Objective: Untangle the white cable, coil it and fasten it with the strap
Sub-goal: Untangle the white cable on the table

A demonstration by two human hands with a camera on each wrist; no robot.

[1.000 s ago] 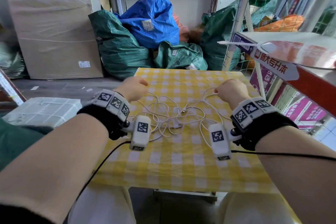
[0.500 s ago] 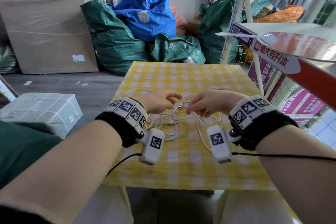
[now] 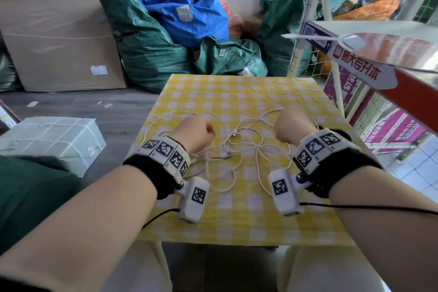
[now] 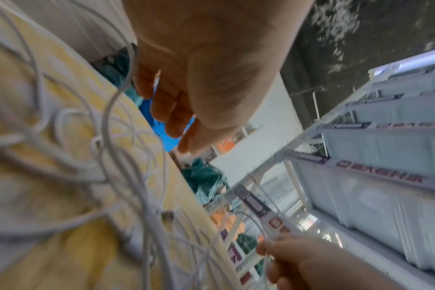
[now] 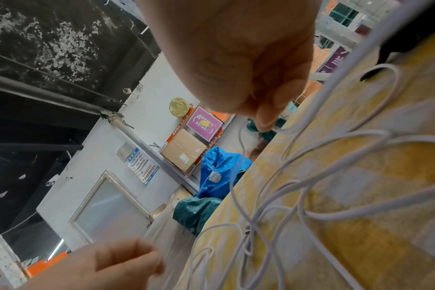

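Note:
The white cable [image 3: 224,155] lies as a loose tangle on the yellow checked table [image 3: 237,92], with a plug end [image 3: 233,134] near the middle. My left hand [image 3: 194,133] is at the tangle's left side, fingers curled, and a strand [image 4: 107,121] runs up into them. My right hand [image 3: 292,125] is at the right side. In the right wrist view it [image 5: 263,109] pinches a strand [image 5: 335,137] between thumb and finger. The two hands are well apart with loops spread between them. No strap shows in any view.
A red-and-white counter [image 3: 379,59] juts over the table's right edge, with a wire-mesh rack behind it. Green and blue sacks [image 3: 184,12] pile up past the far edge. A large cardboard box [image 3: 59,38] and a wrapped package [image 3: 47,140] stand on the floor at left.
Half a second ago the hands met over the middle of the tangle. They have since drawn apart, left and right, and the cable's loops now lie spread wider.

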